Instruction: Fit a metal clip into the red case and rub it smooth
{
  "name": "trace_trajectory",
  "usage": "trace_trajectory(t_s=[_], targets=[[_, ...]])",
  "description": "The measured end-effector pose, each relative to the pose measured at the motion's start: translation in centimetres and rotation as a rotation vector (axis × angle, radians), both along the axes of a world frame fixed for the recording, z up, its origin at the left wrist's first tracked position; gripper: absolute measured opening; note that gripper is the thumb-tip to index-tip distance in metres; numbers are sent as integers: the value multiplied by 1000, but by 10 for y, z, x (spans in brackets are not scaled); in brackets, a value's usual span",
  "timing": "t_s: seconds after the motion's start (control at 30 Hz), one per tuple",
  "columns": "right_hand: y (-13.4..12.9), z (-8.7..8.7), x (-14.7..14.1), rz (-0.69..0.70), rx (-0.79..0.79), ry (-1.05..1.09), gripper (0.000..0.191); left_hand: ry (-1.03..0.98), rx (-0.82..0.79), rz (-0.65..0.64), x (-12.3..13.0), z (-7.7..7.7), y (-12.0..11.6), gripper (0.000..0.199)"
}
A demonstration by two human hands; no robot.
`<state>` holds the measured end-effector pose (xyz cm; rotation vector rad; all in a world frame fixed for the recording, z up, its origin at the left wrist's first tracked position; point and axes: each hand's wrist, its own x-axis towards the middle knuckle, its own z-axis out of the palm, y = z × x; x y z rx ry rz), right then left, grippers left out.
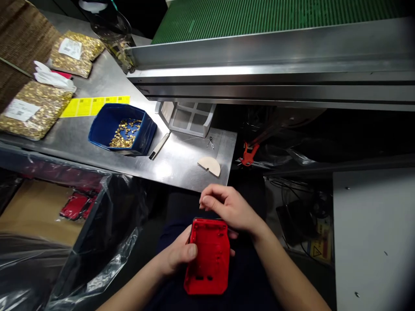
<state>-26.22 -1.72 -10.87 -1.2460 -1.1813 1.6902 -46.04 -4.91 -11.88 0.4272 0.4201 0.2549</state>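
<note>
A red plastic housing point(207, 259), hollow side up, lies in my left hand point(177, 255) above my lap. The left thumb presses on its left edge, and other fingers show beyond its right side. My right hand point(231, 207) hovers just past the housing's top end, its thumb and fingers curled together. Whether something small sits in that pinch is too small to see. On the metal table in front, a blue bin point(148, 136) holds many small brass pieces point(121, 139).
A utility knife point(159, 146), a grey tray point(189, 131) and a pale half-disc point(210, 165) lie on the metal table. Bags of brass pieces point(39, 108) rest further left. Red parts point(76, 205) sit in a lined box at left. A green ribbed belt point(275, 17) runs above.
</note>
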Motion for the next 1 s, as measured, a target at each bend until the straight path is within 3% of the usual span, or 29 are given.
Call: trace_trajectory(t_s=[0.1,0.23,0.43,0.63,0.87,1.0], targets=[[-28,1,-7,-107,-95,96,30,21,30,-79,2,-2,0,88],[-41,-7,-8,-241,-119,136,35,49,57,-142,5,-1,4,80],[-56,-16,-7,-534,-95,-122,39,90,72,-187,8,-2,7,86],[-65,-18,-6,-458,-60,39,35,144,80,-122,6,-12,0,88],[-69,-23,-3,-601,-40,-193,37,106,76,-191,7,-15,1,85],[-68,-21,-4,-537,-15,-93,34,121,91,-152,10,-14,2,83]])
